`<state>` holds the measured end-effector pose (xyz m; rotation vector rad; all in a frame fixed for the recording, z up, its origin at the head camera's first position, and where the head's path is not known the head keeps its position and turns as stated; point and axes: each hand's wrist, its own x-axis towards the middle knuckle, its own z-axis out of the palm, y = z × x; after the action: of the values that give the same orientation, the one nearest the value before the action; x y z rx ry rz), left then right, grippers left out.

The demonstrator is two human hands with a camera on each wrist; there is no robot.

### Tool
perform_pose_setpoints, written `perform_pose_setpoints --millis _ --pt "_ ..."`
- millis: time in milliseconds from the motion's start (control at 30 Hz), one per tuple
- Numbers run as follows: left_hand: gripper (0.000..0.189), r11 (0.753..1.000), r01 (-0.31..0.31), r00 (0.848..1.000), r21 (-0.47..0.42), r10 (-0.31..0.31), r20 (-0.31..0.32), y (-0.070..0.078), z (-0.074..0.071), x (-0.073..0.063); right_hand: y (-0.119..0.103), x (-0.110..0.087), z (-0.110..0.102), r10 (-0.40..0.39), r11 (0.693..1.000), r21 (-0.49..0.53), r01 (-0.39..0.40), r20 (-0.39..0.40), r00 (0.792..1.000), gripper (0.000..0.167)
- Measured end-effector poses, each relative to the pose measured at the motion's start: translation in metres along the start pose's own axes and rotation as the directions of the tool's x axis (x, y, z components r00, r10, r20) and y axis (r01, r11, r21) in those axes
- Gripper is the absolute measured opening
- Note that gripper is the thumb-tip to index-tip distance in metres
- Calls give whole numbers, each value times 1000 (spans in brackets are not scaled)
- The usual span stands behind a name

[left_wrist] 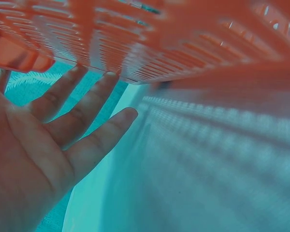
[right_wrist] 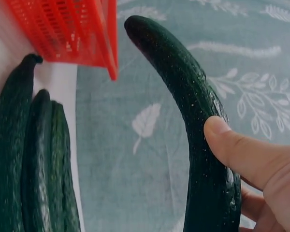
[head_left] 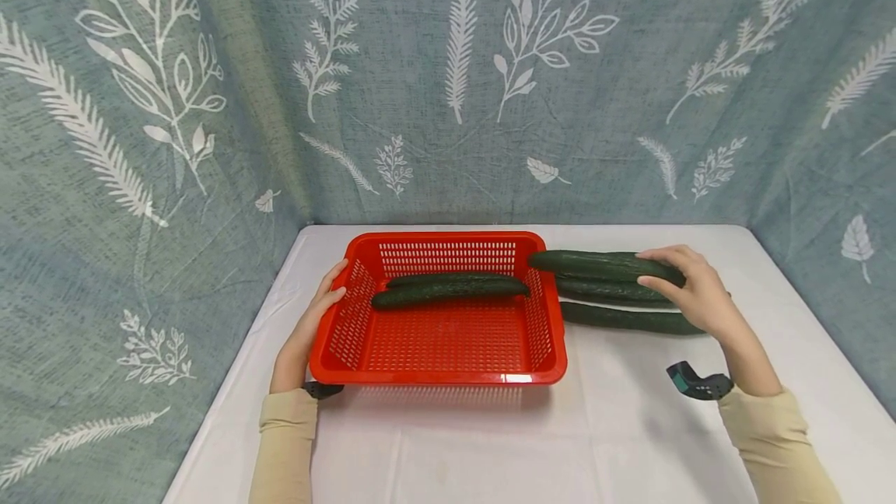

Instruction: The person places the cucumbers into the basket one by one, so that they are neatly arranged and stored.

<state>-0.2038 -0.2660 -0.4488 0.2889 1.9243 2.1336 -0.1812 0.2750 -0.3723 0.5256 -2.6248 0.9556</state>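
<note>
Bright and evenly lit in the head view, softly shadowed on white cloth [head_left: 630, 442] below the right hand [head_left: 689, 286], with rim glare on the red basket [head_left: 434, 379] to its left. Dim, teal-tinted and hazy around the left hand [left_wrist: 38, 150], blurred beyond its fingers. Clearer in the right wrist view, glinting on the cucumber [right_wrist: 195, 121] beside the thumb.
</note>
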Motion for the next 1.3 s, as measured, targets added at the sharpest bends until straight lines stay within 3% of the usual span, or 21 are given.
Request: perform_pose_setpoints --millis 600,1300 --pt "52 1000 -12 1000 -6 12 4 -1 -1 0 -24 27 32 -71 996 64 69 30 997 32" --pt "52 1000 3 1000 -17 -2 8 0 0 0 -64 52 81 -74 989 133 58 118 990 34"
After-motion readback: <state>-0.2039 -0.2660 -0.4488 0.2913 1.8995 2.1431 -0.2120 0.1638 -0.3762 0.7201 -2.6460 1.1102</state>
